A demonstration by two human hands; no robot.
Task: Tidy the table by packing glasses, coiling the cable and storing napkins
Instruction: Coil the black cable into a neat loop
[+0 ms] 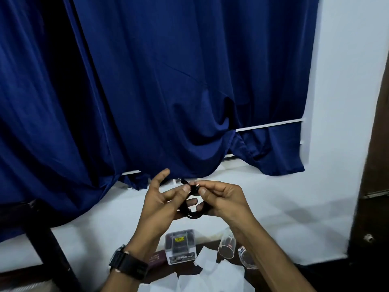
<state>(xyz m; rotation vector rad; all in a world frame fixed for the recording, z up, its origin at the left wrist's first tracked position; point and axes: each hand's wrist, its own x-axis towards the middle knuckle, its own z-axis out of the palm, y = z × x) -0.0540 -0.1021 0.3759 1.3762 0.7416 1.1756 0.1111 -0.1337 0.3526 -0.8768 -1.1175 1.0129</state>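
Both my hands are raised above the table, holding a black cable (190, 214) between them. My left hand (162, 199) has its thumb pressed on the cable near its plug, with the index finger stretched upward. My right hand (221, 198) pinches the cable end between thumb and fingertips, and a small loop hangs below. On the table below lie two clear glasses (227, 244) on their sides, the second glass (247, 258) partly hidden by my right forearm. Several white napkins (207, 260) are scattered near the front edge.
A clear plastic box (181, 246) with a dark item inside stands on the dark table, with a small maroon box (154, 260) to its left. A blue curtain (147, 91) hangs behind. A dark chair frame (42, 239) stands at left, a brown door (374, 186) at right.
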